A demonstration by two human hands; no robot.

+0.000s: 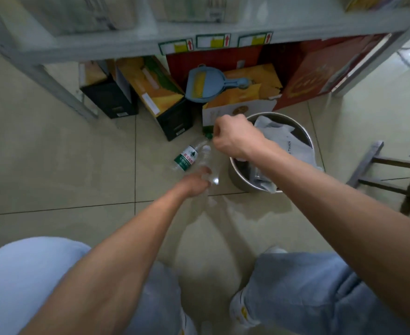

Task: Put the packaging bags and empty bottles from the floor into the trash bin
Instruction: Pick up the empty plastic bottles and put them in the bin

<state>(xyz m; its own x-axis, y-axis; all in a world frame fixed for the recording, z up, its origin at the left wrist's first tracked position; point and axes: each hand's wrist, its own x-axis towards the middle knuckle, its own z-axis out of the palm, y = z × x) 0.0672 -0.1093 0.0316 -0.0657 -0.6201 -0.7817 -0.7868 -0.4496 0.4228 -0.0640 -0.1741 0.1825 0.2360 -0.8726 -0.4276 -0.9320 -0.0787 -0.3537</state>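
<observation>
A round metal trash bin point(306, 136) stands on the tiled floor and holds crumpled white and grey packaging bags point(295, 146). Just left of it is a plastic bottle with a green label point(186, 158) and a green cap. My right hand point(235, 137) is a closed fist at that cap, over the bin's left rim, and seems to hold the bottle by its neck. A clear unlabelled bottle point(210, 163) with a white cap lies beside it. My left hand point(195, 181) grips its lower end.
Cardboard boxes point(160, 93) sit under a grey metal shelf point(61, 93) behind the bin. A blue dustpan point(204, 85) leans on them. A wooden stool point(392, 175) stands to the right of the bin. My knees in light jeans fill the bottom of the view.
</observation>
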